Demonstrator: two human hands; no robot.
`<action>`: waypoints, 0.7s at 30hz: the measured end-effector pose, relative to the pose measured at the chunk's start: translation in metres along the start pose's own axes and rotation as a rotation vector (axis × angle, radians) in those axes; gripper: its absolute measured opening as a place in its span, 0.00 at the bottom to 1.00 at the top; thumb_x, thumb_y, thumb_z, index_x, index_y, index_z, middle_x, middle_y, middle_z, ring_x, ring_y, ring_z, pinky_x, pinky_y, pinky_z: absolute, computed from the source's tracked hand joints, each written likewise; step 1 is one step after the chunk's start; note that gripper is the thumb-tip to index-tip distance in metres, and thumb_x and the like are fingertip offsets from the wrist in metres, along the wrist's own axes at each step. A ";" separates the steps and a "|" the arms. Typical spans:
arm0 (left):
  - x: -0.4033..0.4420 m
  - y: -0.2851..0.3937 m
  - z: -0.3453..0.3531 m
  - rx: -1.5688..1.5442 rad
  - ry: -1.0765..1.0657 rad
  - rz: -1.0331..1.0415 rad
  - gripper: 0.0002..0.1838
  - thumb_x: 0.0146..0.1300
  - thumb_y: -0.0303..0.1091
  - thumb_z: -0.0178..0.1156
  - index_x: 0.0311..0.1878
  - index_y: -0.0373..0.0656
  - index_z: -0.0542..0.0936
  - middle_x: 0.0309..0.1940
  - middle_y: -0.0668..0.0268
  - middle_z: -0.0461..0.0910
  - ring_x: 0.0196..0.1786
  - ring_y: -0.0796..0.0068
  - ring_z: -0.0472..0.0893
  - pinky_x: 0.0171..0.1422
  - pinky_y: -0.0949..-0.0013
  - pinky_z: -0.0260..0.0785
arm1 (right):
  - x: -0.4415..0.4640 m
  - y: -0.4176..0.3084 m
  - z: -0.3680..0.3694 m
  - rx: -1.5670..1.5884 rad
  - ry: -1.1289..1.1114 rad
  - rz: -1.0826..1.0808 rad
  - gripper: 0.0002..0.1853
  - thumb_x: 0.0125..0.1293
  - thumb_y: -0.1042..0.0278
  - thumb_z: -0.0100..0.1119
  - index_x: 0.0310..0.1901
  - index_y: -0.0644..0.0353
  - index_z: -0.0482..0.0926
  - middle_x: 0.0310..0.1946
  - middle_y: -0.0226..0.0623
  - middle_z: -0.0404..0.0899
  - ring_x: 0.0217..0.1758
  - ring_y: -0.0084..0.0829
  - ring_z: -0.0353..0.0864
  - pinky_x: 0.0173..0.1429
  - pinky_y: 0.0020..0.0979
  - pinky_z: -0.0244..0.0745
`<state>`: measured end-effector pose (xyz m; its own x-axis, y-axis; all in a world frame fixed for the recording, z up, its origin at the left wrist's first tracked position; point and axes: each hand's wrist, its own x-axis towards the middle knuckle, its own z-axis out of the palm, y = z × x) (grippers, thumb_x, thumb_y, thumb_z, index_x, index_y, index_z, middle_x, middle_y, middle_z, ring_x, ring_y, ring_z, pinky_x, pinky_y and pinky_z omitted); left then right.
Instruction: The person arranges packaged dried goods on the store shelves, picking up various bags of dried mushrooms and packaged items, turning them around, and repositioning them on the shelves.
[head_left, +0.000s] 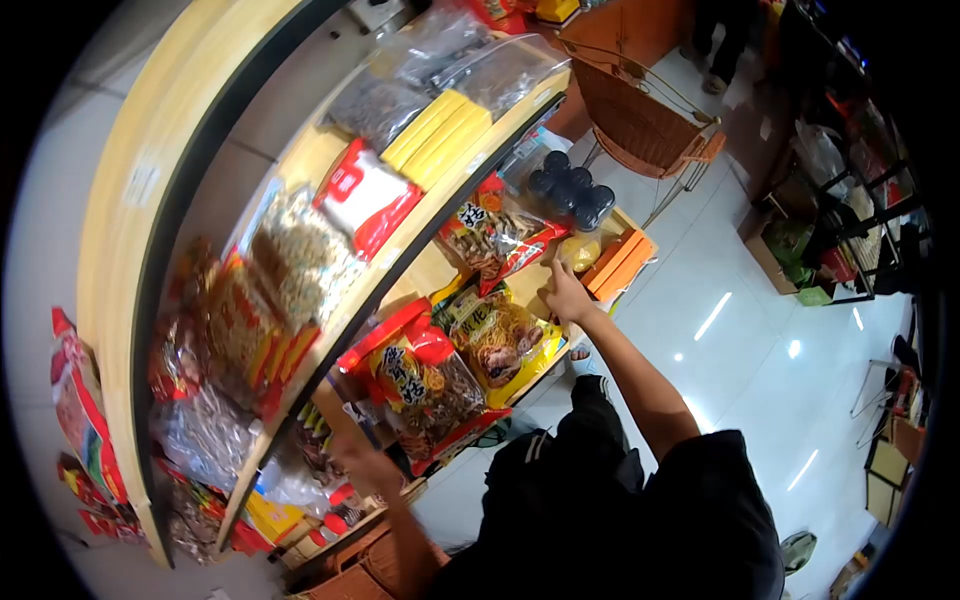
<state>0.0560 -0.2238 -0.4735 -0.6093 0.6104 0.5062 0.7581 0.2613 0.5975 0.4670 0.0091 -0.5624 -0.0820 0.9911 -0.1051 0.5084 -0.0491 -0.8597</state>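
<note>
Left of the frame's centre, the nearer red dried-mushroom bag (425,385) on the shelf (424,272) looks light, crinkly and slick, its contents brittle; its sealed edge should suit gripping. The left hand (362,462) blurs beside it, grip unclear. Farther up, the right hand (566,297), fingers partly curled, meets another mushroom bag's (485,232) corner; whether it pinches cannot be told.

1. A grocery shop is indicated by tiered wooden shelves (115,230).
2. Brightly printed food bags (425,390) are laid out side by side.
3. A wicker basket (640,115) is placed beyond the shelves.
4. Across the tiled floor (700,255), more goods (793,243) are kept in a cardboard box (764,262).
</note>
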 end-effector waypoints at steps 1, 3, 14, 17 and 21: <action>-0.029 0.044 0.032 -0.198 -0.137 -0.214 0.15 0.59 0.22 0.57 0.50 0.38 0.71 0.47 0.61 0.71 0.50 0.68 0.72 0.56 0.63 0.65 | 0.016 0.010 0.003 -0.034 0.043 -0.003 0.32 0.55 0.64 0.59 0.61 0.63 0.60 0.54 0.66 0.64 0.56 0.64 0.69 0.62 0.49 0.67; -0.072 0.058 0.077 -0.312 -0.507 -0.312 0.20 0.57 0.23 0.58 0.55 0.38 0.70 0.47 0.60 0.71 0.52 0.67 0.71 0.61 0.61 0.62 | 0.042 0.019 0.003 -0.014 0.033 0.055 0.33 0.55 0.64 0.59 0.62 0.63 0.59 0.56 0.66 0.63 0.57 0.64 0.68 0.62 0.49 0.67; -0.043 0.101 0.242 -0.265 -1.065 -0.345 0.29 0.63 0.30 0.59 0.65 0.36 0.63 0.63 0.50 0.66 0.64 0.56 0.69 0.66 0.58 0.63 | 0.120 0.044 0.014 -0.035 -0.142 0.231 0.45 0.55 0.62 0.58 0.72 0.63 0.46 0.71 0.65 0.47 0.65 0.62 0.65 0.67 0.44 0.65; -0.027 0.102 0.279 -0.247 -1.082 -0.426 0.31 0.63 0.32 0.58 0.67 0.36 0.61 0.65 0.47 0.65 0.66 0.55 0.68 0.68 0.58 0.61 | 0.128 0.046 0.018 -0.077 -0.148 0.305 0.44 0.53 0.64 0.59 0.70 0.64 0.49 0.66 0.69 0.53 0.63 0.63 0.67 0.65 0.45 0.67; -0.006 0.114 0.312 -0.317 -1.117 -0.491 0.33 0.61 0.32 0.57 0.69 0.34 0.59 0.67 0.46 0.62 0.69 0.54 0.65 0.70 0.59 0.59 | 0.131 0.042 0.007 -0.062 -0.175 0.305 0.43 0.53 0.64 0.60 0.68 0.67 0.49 0.64 0.69 0.54 0.59 0.64 0.70 0.62 0.47 0.69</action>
<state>0.2185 0.0359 -0.6030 -0.1645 0.8382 -0.5199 0.3248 0.5437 0.7738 0.4721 0.1363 -0.6159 -0.0614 0.8953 -0.4412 0.5824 -0.3269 -0.7443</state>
